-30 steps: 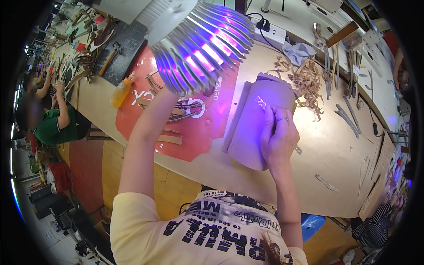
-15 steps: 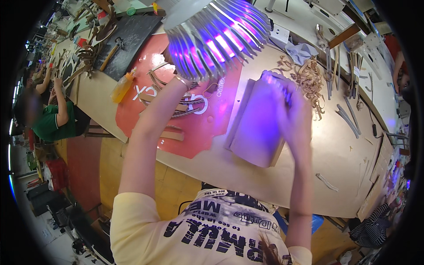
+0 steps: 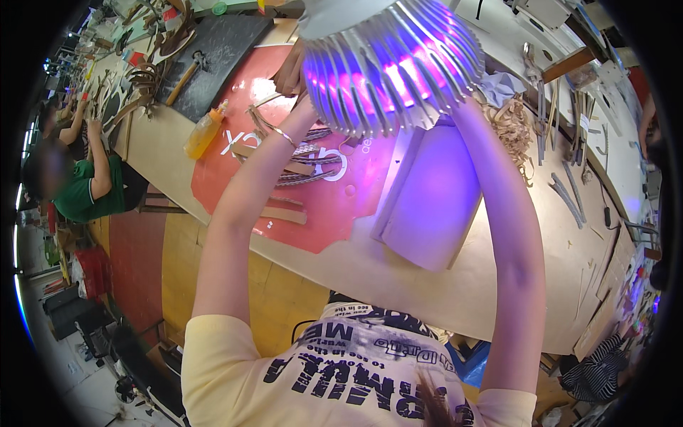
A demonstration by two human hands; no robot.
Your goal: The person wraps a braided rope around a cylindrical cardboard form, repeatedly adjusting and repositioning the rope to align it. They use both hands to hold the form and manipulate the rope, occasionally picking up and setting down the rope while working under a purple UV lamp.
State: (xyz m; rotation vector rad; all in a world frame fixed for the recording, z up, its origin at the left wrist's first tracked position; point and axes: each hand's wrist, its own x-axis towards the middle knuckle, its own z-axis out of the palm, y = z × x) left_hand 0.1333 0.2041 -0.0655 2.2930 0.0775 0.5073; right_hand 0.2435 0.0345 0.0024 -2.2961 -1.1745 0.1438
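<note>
Workbench (image 3: 441,299): long, pale wood top, running from upper left to lower right; everything below is placed relative to it.

Red sheet (image 3: 320,206): lies flat on the bench's left-centre part, with white lettering, several thin wooden strips and some curved ribbed pieces on top of it.

Lamp (image 3: 388,60): big finned metal fixture, glowing violet between the fins, held up above the bench's middle, close to the camera. It throws purple light on the surface below.

Board (image 3: 434,206): pale rectangular panel, flat on the bench directly under the lamp, its left edge touching the red sheet. Tinted purple.

Dark mat (image 3: 220,53): on the bench's far left end, beyond the red sheet; a hammer (image 3: 186,71) lies on it.

Wood shavings (image 3: 512,124): curly heap on the bench, just right of the board's far end.

Bottle (image 3: 205,129): orange squeeze bottle with yellowish liquid inside, lying on the bench beside the red sheet's left edge.

Left hand (image 3: 290,71): raised, fingers curled against the lamp's left side, gripping it.

Right hand: arm reaches up behind the lamp's right side; hand hidden by the fins, grip cannot be told.
</note>
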